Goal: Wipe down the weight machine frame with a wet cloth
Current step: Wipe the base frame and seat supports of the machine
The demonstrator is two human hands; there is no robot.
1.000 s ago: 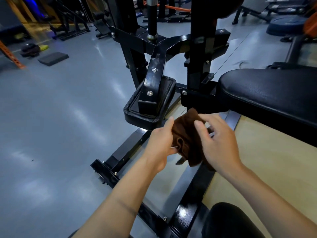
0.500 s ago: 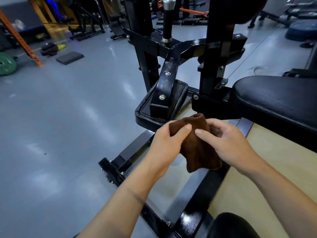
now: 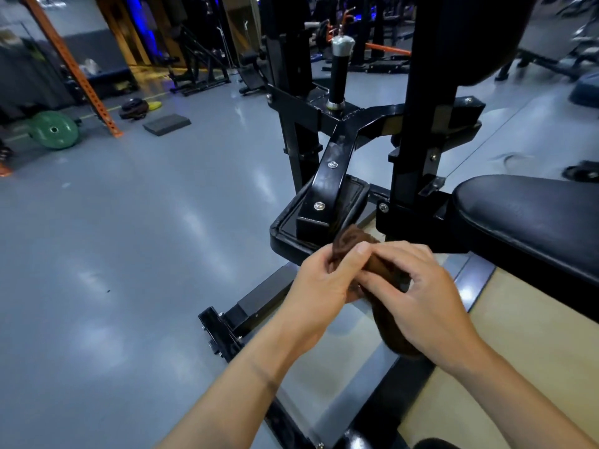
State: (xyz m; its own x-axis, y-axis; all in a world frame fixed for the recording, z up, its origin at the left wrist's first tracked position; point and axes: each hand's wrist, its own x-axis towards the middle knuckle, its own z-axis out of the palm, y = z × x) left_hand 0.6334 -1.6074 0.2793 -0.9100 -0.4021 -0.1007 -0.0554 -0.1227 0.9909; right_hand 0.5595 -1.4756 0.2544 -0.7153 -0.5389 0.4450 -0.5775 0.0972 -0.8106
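Floor grey and glossy, green weight plate far left.

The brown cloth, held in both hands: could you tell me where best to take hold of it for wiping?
Grip the bunched upper part of the brown cloth from above with the left hand; the tail hanging under the right hand looks too loose to press on the frame.

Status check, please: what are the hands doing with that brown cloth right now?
Left hand and right hand both grip the brown cloth, bunched between them. Cloth held off the black frame, not wiping yet. Nothing in the way.
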